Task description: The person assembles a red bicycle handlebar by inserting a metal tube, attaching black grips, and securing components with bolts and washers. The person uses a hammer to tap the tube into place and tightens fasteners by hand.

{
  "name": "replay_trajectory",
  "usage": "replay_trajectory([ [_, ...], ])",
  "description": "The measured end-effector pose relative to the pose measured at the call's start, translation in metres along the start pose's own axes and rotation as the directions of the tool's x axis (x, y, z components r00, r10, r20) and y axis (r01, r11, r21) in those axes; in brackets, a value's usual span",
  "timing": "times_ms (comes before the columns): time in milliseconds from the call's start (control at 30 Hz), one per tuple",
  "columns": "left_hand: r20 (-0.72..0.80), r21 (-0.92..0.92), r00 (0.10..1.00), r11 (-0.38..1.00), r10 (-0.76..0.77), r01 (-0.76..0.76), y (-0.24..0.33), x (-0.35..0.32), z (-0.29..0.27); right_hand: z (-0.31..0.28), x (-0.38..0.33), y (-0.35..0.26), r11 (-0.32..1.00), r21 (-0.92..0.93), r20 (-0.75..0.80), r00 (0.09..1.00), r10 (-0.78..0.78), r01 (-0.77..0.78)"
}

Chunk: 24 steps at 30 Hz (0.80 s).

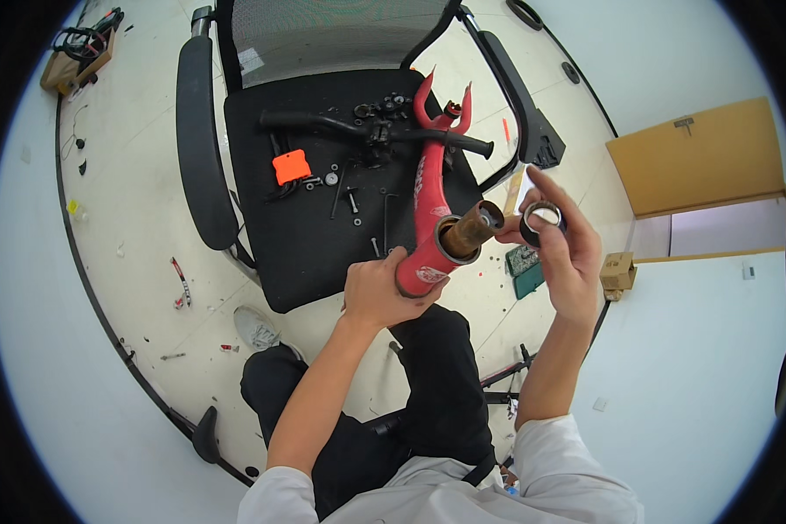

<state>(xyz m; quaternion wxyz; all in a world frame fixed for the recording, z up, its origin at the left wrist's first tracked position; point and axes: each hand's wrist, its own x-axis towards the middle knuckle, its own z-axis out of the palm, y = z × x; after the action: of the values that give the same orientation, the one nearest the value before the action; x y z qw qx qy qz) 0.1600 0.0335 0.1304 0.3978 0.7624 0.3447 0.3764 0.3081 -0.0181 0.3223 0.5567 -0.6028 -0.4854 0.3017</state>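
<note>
A: State the condition of the red frame (pixel 431 188).
B: Painted red with white markings. Its curved body extends away from the wearer and ends in two pointed prongs (pixel 466 109). The wide tube (pixel 412 276) at the near end is tilted, open mouth facing up.
A: And the rusty pipe (pixel 470 231)?
B: Brown, hollow at its upper end. It protrudes from the mouth of the wide tube, leaning right.
A: Locate the dark ring (pixel 527 226).
B: Just right of the pipe's upper end, apart from it. Inner surface partly shiny; lower edge partly covered.
</note>
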Motion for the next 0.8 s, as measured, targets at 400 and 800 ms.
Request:
replay_trajectory([
  [400,-0.029,-0.046,0.999,0.999,0.025,-0.026,0.0,0.001,-0.001,-0.001,0.052,-0.036,0.706,-0.589,0.491,0.868,-0.073,0.393],
  [800,-0.017,-0.003,0.999,0.999,0.037,-0.037,-0.003,-0.001,0.002,0.014,0.062,-0.03,0.724,-0.604,0.516,0.856,0.038,0.332],
])
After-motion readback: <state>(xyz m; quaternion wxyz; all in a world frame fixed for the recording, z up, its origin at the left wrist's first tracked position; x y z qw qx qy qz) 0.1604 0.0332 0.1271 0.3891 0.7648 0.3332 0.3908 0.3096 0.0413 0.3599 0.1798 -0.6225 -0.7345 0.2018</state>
